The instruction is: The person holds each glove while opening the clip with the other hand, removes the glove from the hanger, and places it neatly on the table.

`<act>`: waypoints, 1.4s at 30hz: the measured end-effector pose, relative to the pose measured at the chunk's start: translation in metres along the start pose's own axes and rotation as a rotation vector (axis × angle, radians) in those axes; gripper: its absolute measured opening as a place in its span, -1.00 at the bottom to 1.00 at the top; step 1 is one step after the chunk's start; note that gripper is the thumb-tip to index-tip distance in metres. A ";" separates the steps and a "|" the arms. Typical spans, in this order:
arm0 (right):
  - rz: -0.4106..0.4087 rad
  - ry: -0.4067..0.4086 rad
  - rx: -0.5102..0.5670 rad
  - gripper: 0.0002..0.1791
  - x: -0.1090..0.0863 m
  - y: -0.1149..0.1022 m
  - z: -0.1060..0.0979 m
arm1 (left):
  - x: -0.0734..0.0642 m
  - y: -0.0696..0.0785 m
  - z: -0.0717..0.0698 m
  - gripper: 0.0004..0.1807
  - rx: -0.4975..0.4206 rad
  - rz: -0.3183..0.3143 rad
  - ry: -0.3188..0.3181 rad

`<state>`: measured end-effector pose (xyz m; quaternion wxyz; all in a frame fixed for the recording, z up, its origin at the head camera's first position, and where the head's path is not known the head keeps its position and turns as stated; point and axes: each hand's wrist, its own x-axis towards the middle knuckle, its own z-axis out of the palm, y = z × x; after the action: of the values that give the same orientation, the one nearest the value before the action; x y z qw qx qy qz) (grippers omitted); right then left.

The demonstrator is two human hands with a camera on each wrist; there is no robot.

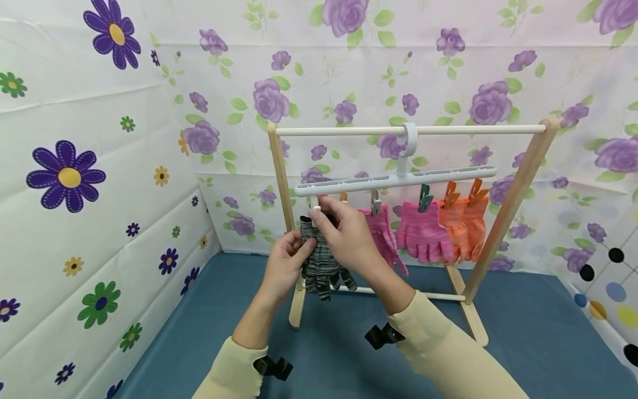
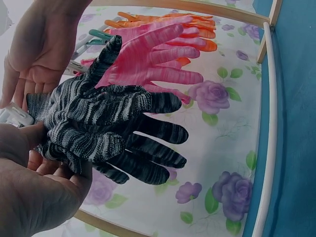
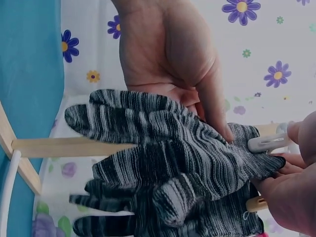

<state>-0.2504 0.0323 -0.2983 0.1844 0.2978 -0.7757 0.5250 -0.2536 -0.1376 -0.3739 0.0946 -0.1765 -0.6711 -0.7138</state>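
Note:
A black-and-grey striped knit glove point(image 1: 319, 263) hangs fingers down below the left end of a white hanger point(image 1: 359, 183). My left hand point(image 1: 284, 266) pinches its side, the thumb lying on the knit near the cuff. At the top of the cuff my right hand point(image 1: 356, 238) grips a white clothespin point(image 3: 269, 143) between thumb and fingers, and the clothespin's tip overlaps the cuff. Behind it, a second striped glove point(image 3: 202, 215) shows at a light brown clothespin point(image 3: 256, 204); the right hand hides most of it in the head view.
Pink gloves point(image 1: 423, 233) and orange gloves point(image 1: 461, 227) hang from clothespins farther right on the hanger. The hanger hooks over the white top bar point(image 1: 473, 130) of a wooden rack point(image 1: 513, 216). Flowered cloth point(image 1: 209, 72) lines the back and left; the table point(image 1: 174, 343) is blue.

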 end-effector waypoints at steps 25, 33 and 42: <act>0.088 0.066 0.191 -0.63 0.004 0.008 0.001 | -0.003 -0.005 0.001 -0.78 0.028 0.017 0.003; 0.082 0.066 0.214 -0.64 0.005 0.009 0.003 | -0.005 -0.006 0.000 -0.75 0.015 0.012 0.005; 0.074 0.080 0.227 -0.72 0.006 0.010 0.003 | -0.009 -0.013 -0.004 -0.77 0.023 0.011 0.000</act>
<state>-0.2611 0.0305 -0.3028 0.1609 0.2664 -0.7138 0.6274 -0.2509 -0.1414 -0.3890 0.1004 -0.1791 -0.6785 -0.7053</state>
